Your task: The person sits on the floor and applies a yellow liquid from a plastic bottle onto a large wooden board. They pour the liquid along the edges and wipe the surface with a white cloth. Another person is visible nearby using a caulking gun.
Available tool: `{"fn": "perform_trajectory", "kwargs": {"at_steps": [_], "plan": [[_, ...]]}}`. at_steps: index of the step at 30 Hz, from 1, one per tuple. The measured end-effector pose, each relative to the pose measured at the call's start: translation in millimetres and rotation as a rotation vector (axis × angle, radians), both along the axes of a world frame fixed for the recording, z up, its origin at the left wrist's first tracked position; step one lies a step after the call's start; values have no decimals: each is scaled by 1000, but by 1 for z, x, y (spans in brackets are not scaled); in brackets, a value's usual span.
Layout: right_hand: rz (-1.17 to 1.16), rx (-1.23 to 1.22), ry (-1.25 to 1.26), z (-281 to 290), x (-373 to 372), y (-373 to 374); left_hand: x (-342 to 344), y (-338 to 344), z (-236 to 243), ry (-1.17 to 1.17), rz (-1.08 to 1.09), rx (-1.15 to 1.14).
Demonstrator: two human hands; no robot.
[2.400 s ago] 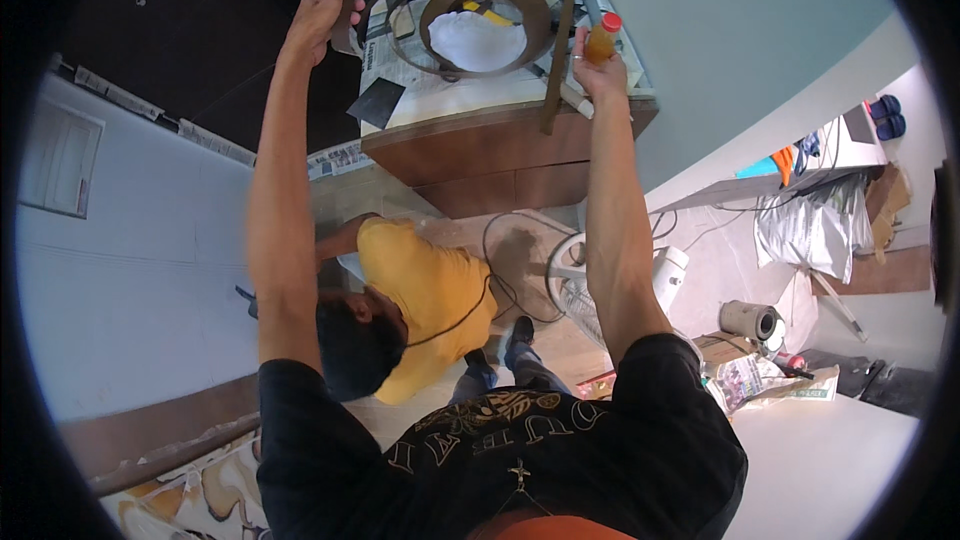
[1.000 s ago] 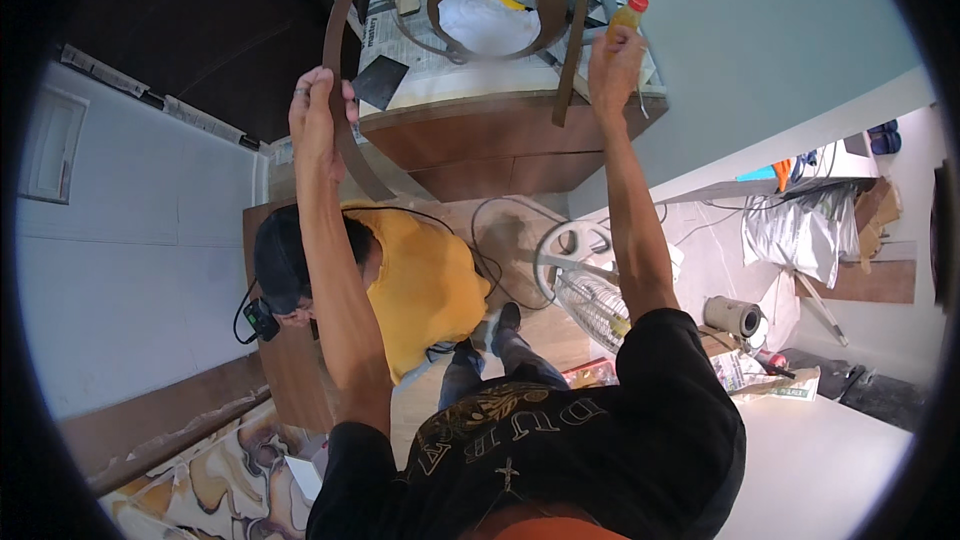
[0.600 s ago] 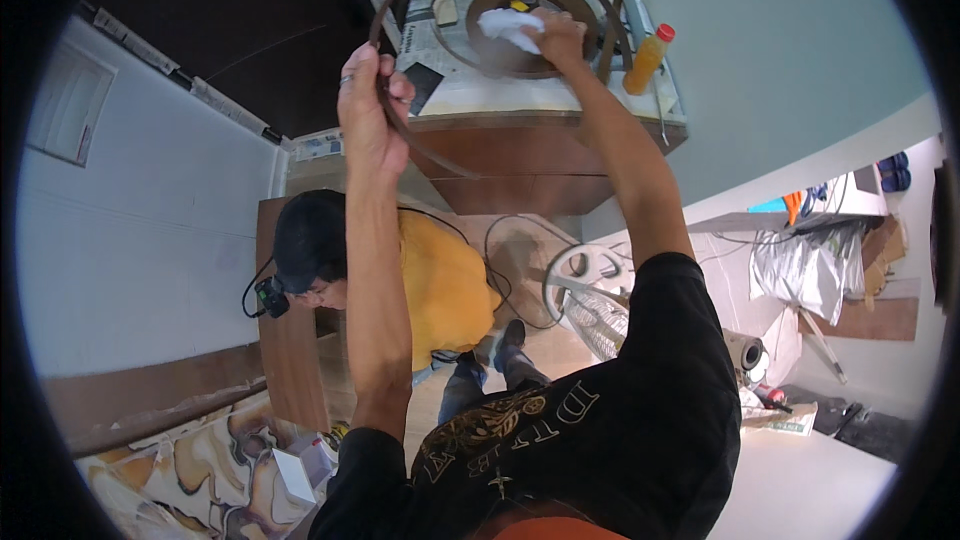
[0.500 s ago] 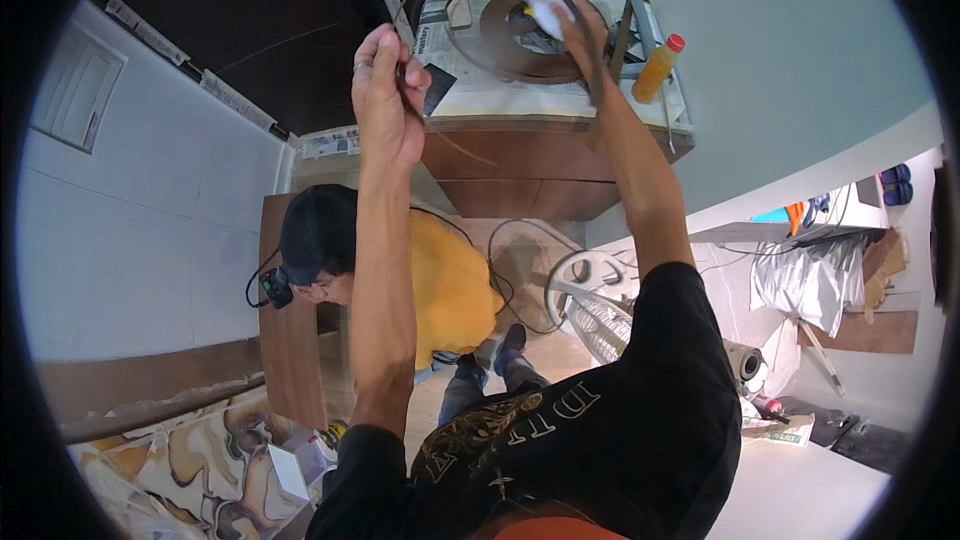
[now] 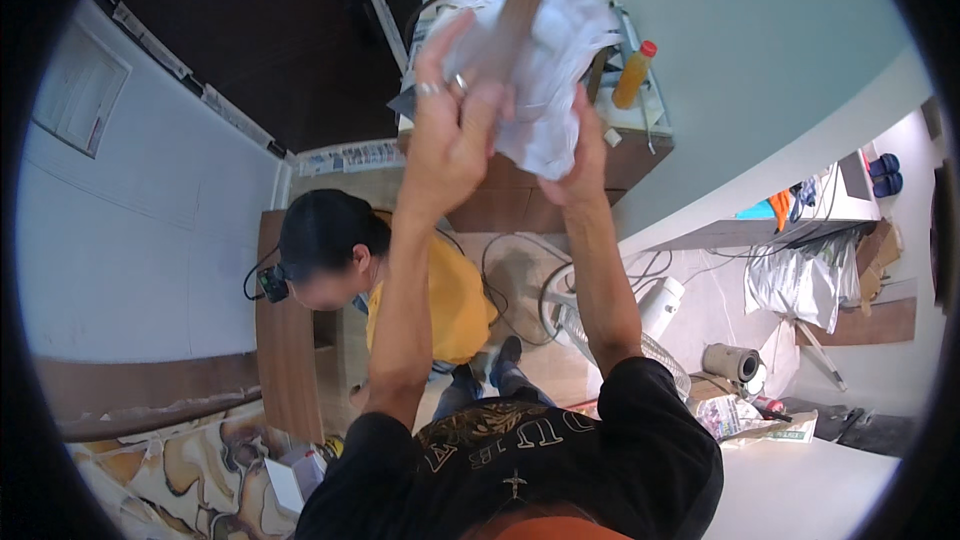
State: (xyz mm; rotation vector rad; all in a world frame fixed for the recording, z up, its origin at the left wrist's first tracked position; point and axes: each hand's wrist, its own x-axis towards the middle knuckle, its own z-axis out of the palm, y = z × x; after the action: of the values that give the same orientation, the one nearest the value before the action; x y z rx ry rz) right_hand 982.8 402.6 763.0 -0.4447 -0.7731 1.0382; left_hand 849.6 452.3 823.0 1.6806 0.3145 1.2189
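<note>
A white cloth (image 5: 575, 40) is spread out in front of me, above the far worktable. My right hand (image 5: 582, 160) grips its lower right edge, with the fingers partly hidden behind the fabric. A flat brown wood-look strip (image 5: 527, 0) crosses in front of the cloth and runs up out of view. My left hand (image 5: 452, 145), with a ring on one finger, is closed around the strip's lower part, next to the cloth. Motion smears the fingertips and the strip there, and the cloth hides most of the tabletop.
On the worktable (image 5: 640, 143) stands a bottle of amber liquid with a red cap (image 5: 634, 75). A person in a yellow shirt (image 5: 455, 300) and dark cap crouches below my left arm, beside a brown board (image 5: 287, 340). A white fan (image 5: 570, 315) and cables (image 5: 500, 270) are on the floor.
The white cloth, bunched in my right hand before, is now spread wide. My hands have come closer together, my left moving right and down. The looped strip has changed position; the crouching person has shifted slightly.
</note>
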Motion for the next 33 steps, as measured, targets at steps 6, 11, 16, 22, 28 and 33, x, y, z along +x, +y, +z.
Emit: {"fn": "perform_trajectory", "kwargs": {"at_steps": [6, 11, 16, 22, 28, 33], "plan": [[-6, -161, -142, 72, -29, -27, -43, -46, 2, 258, 178, 389], [-292, 46, -60, 104, -53, -68, -74, -85, -11, 127, 230, 428], [-388, 168, -18, 112, -37, -119, -100, -124, 8, 310, 18, 299], [-557, 47, -303, 73, -88, -175, -107, -173, 32, 143, -105, 235], [-715, 99, -514, 66, -105, -235, -137, -218, 29, 226, -153, 92], [-813, -21, -918, 91, -117, -264, -148, -260, 20, 156, -73, 125]]}}
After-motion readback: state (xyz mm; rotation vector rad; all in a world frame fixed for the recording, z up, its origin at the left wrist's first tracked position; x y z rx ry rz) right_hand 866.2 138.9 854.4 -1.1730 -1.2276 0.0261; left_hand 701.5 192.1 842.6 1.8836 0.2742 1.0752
